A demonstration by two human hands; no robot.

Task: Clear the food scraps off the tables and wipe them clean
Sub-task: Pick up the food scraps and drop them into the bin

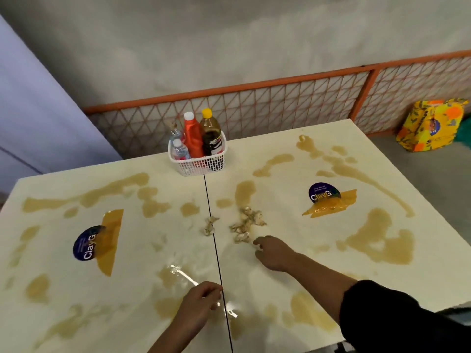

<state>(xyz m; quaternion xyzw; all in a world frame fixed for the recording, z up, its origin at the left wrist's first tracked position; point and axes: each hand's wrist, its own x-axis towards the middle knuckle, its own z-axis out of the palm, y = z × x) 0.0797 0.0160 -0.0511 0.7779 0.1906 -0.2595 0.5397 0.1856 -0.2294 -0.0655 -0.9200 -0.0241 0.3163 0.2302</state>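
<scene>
I am at the scrap-clearing step, with no wiping begun as far as I can judge: brown liquid stains (377,238) lie spread over both halves of the tabletop (293,281), left and right of the dark seam (211,225) where the two tables meet.

The food scraps (246,224) sit in a pale clump just right of the seam, about mid-depth, with a smaller bit (209,225) right at the seam. My right hand (274,253) reaches across the tabletop, fingers curled loosely downward, its fingertips just beside the nearest crumbs of the clump; I cannot tell whether it already pinches a piece. My left hand (201,301) hovers near the seam at the near side, fingers drawn together as if pinching something small, though what it holds, if anything, is too blurred to make out.

At the far side, a white basket (201,161) of sauce bottles (192,135) stands astride the seam, well apart from the scraps. I see no cloth anywhere.

Next, I judge, the right hand must gather the loose clump without smearing it into the wet stain touching it, and pick up the stray bit at the seam too.
</scene>
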